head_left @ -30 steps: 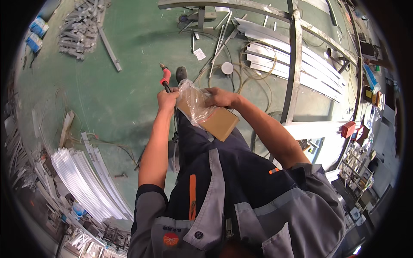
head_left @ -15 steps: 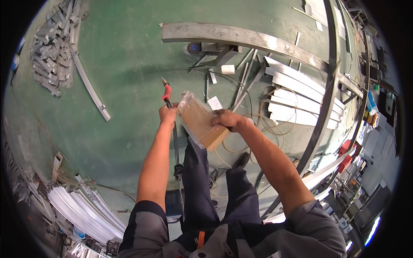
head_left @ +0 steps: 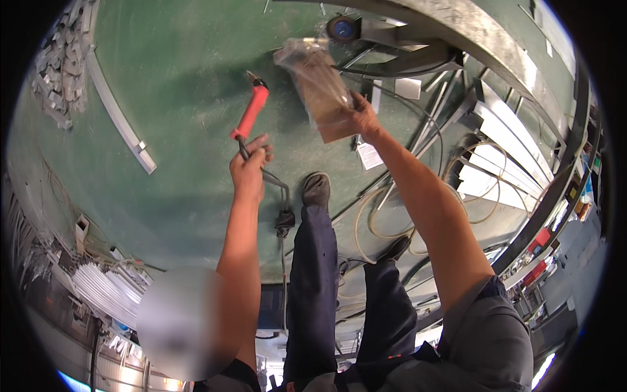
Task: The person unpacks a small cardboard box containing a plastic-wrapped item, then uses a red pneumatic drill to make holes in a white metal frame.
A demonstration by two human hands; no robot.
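Observation:
My left hand (head_left: 249, 168) grips the dark cable (head_left: 274, 178) just behind the red handle of a welding torch (head_left: 249, 112), some of its fingers loosely raised. The torch points away from me over the green floor, its metal tip at the far end. My right hand (head_left: 363, 119) is closed on the near right edge of a flat brown, board-like piece in clear plastic wrap (head_left: 320, 91). Whether that piece is a box or a board I cannot tell. The wrap stands loose at its far end. A dark connector (head_left: 285, 221) sits on the cable near my shoe.
A long steel beam (head_left: 450, 26) crosses the far right, with a blue-hubbed wheel (head_left: 343, 29) beside it. White panels (head_left: 503, 157), rods and coiled hose (head_left: 372, 222) lie at right. Metal offcuts (head_left: 62, 72) and a long strip (head_left: 117, 111) lie at left; stacked profiles (head_left: 108, 284) lie near left.
My right hand has carried the wrapped brown piece forward, away from my body. The torch has risen nearer and apart from the piece. One foot has stepped forward and the view has shifted.

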